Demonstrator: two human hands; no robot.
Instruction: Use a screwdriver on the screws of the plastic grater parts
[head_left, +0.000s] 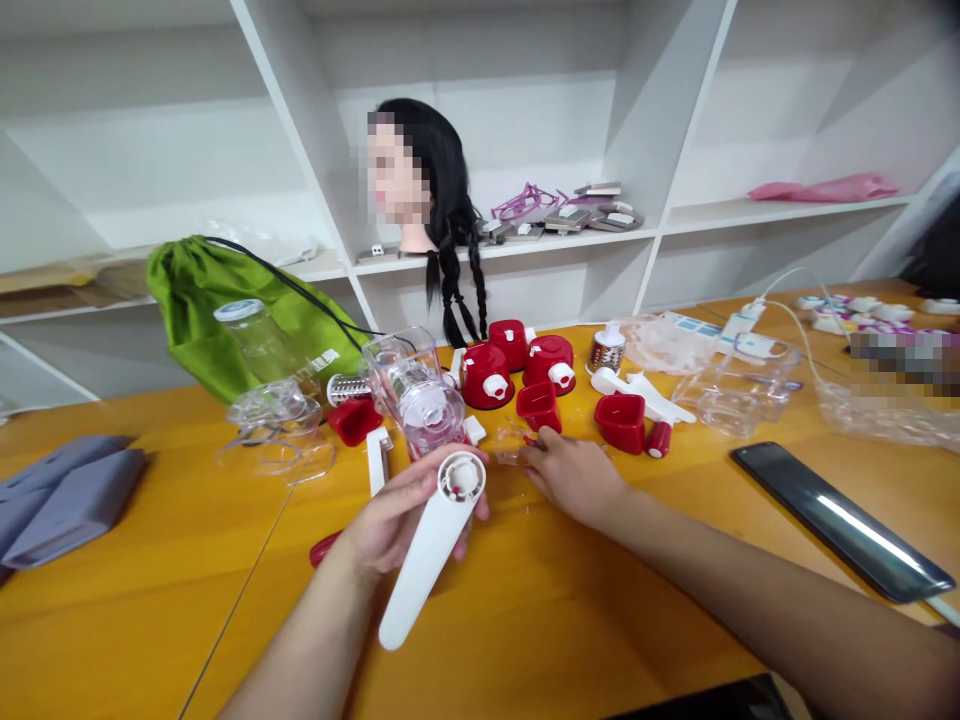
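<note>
My left hand (394,510) is closed around a white crank arm (427,565), its round socket end up and the flat arm slanting toward me. Just behind it stands a clear plastic grater body (431,400) with a hopper; whether my hand also touches it I cannot tell. My right hand (574,475) is low over the table with its fingertips pinched together beside small clear plastic scraps (510,457). What the fingertips hold, if anything, is hidden. Close by are a red square cup (538,407), another red cup (621,422) and red round bases (486,375).
To the right lie a white handle with a red knob (658,438), clear plastic parts (739,395) and a dark phone-like device (840,520). At left are a green drawstring bag (225,300), a glass jar (259,345) and grey cases (82,500). Shelves with a mannequin head (431,160) stand behind.
</note>
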